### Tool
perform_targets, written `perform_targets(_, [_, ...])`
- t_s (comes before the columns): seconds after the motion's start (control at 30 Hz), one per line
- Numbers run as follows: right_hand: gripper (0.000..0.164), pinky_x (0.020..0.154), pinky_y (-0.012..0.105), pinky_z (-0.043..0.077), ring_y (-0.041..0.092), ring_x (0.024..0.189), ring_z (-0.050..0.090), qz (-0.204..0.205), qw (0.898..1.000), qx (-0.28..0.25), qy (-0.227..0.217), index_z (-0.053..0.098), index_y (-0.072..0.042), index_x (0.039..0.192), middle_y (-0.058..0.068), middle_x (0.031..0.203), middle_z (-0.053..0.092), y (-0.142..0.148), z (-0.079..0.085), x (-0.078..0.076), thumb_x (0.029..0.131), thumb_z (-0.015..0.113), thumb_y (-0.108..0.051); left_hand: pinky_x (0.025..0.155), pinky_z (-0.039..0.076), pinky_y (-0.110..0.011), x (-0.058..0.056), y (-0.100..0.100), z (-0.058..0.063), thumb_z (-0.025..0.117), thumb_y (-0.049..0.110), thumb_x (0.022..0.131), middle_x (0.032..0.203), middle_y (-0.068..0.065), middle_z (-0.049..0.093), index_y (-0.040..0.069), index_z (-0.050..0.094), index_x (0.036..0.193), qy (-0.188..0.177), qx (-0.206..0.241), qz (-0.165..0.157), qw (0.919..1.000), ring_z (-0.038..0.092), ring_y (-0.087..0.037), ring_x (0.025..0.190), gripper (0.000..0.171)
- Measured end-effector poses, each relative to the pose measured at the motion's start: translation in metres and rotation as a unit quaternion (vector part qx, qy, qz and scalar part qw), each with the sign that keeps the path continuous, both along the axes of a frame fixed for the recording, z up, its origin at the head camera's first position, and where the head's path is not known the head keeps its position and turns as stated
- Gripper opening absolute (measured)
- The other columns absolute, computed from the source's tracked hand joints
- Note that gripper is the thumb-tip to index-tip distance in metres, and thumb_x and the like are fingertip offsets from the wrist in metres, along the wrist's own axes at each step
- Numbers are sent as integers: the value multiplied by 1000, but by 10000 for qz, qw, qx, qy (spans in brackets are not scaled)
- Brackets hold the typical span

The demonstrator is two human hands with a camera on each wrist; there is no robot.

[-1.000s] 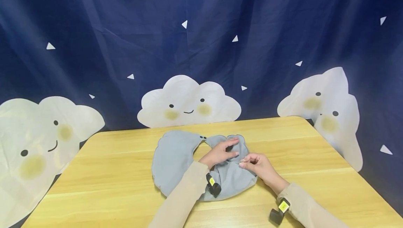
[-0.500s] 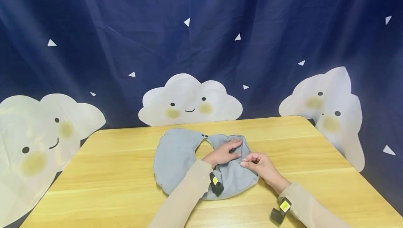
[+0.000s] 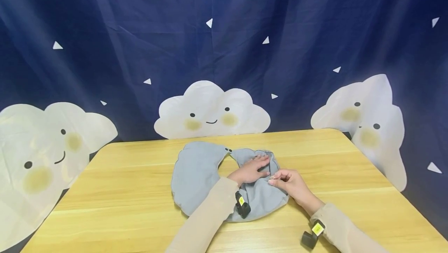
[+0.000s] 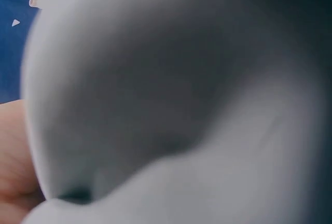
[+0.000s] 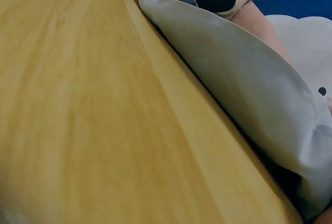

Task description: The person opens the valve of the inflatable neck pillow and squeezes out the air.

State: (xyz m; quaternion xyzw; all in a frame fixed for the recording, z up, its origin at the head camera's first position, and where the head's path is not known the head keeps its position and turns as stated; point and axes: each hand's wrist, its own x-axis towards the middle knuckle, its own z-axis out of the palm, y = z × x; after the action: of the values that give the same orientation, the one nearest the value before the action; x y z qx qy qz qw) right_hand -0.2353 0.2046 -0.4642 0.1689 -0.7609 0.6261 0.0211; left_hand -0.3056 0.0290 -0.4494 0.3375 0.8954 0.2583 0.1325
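A grey, ring-shaped neck pillow (image 3: 196,179) lies on the table, its ends meeting at the far side by two small dark dots. Its right half looks slack and wrinkled, the left half smoother. My left hand (image 3: 250,170) reaches across the opening and rests on the right half, fingers spread. At the right edge, my right hand (image 3: 290,183) pinches a small bit of the pillow between thumb and fingertips; whether fabric or a tab, I cannot tell. Blurred grey fabric fills most of the left wrist view. In the right wrist view the pillow's side (image 5: 238,73) bulges above the table.
The wooden table (image 3: 115,191) extends around the pillow on all sides. Behind it hangs a dark blue curtain (image 3: 168,43) with white clouds and triangles. Small black cameras with yellow labels sit on both wrists, the left one (image 3: 243,205) close over the pillow.
My left hand has slid slightly to the right, its fingers lying flatter on the pillow. The right hand keeps its pinch in nearly the same place. The head view has shifted slightly.
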Motion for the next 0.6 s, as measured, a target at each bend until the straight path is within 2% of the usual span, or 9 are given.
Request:
perform_targets(0.37, [11,64,19,50,0,71,61,-38,10000,42,18,62,9,77,-16,74,69,0,-1,1,80,70,2,119,12,-40,2,4,-3,43,34,99,157,1,23,14,34,147,219,-442,-4,9988,13,-21,146,52])
perform_targets(0.6, [6,65,19,51,0,71,62,-15,10000,19,96,63,8,77,-15,74,69,0,-1,0,81,67,6,119,11,-39,3,4,-1,40,35,101,157,3,21,15,34,147,185,-609,6,9980,12,-20,147,51])
